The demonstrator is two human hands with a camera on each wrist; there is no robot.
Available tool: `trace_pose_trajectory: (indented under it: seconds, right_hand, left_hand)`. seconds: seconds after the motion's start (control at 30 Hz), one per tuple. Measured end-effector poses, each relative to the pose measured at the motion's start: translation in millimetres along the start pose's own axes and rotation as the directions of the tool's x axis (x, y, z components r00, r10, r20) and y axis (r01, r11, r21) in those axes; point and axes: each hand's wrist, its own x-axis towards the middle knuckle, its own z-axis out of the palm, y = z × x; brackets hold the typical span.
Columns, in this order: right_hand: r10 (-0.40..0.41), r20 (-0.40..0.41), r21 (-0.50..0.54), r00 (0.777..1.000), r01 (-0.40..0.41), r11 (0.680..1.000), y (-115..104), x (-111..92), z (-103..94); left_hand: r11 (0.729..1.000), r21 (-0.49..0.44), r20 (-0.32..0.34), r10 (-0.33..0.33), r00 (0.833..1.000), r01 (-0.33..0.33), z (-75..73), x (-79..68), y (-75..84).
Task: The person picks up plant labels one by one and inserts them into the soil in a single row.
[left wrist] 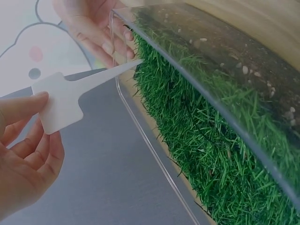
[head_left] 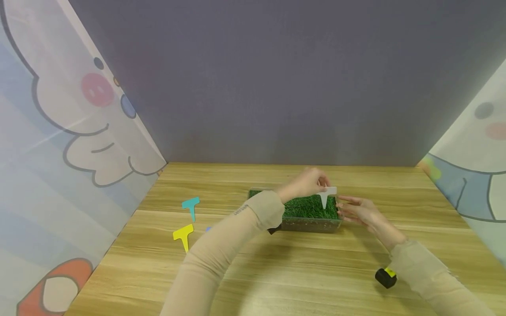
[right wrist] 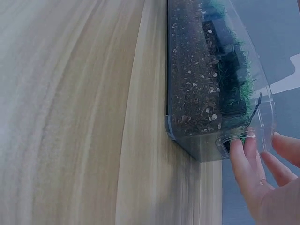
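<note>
My left hand pinches the broad head of a white T-shaped plant label between thumb and fingers. The label's pointed stem angles down to the artificial-looking green grass, its tip right at the blades near the planter's right end. That grass fills a clear rectangular planter, with brown, white-flecked soil showing through the wall. At the right end wall, my right hand rests its extended fingertips by an oval handle opening, thumb spread near the rim.
On the table's left lie a teal T-shaped label and a yellow one. A blue piece peeks out behind my left sleeve. A grey wall stands behind the wooden table, with cartoon-printed sheets at both sides.
</note>
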Motion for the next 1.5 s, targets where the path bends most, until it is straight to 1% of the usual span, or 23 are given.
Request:
trace_pose_trajectory:
  seconds: [0.2,0.33,0.5,0.73,1.13,1.33,1.5]
  right_hand:
    - [-0.001,-0.001,0.002,1.000,0.001,1.000,0,0,0.2]
    - [0.003,-0.002,-0.014,1.000,-0.003,1.000,1,1,0.0]
    - [0.008,-0.005,-0.017,1.000,-0.008,1.000,1,1,-0.5]
    - [0.013,-0.005,0.019,1.000,-0.013,1.000,2,0,-0.6]
    - [0.017,-0.004,0.039,1.000,-0.017,0.999,1,-1,-0.2]
    - [0.019,0.002,0.066,1.000,-0.019,0.998,1,-2,-0.6]
    - [0.022,0.000,0.074,1.000,-0.022,0.997,1,-2,-0.5]
  left_hand:
    - [0.998,0.055,0.003,-0.012,1.000,0.012,2.9,1.4,1.9]
    - [0.997,0.071,0.011,-0.014,1.000,0.013,5.1,1.8,3.0]
    - [0.997,0.078,0.026,-0.004,1.000,0.002,9.9,2.9,2.2]
    - [0.994,0.106,0.031,0.005,0.999,-0.008,16.1,5.3,0.4]
    - [0.993,0.122,0.048,-0.009,0.999,0.003,22.4,8.0,-1.9]
    - [0.987,0.156,0.047,0.019,0.999,-0.026,25.3,7.3,-3.2]
    - [0.989,0.144,0.040,0.020,0.999,-0.026,25.8,6.9,-3.6]
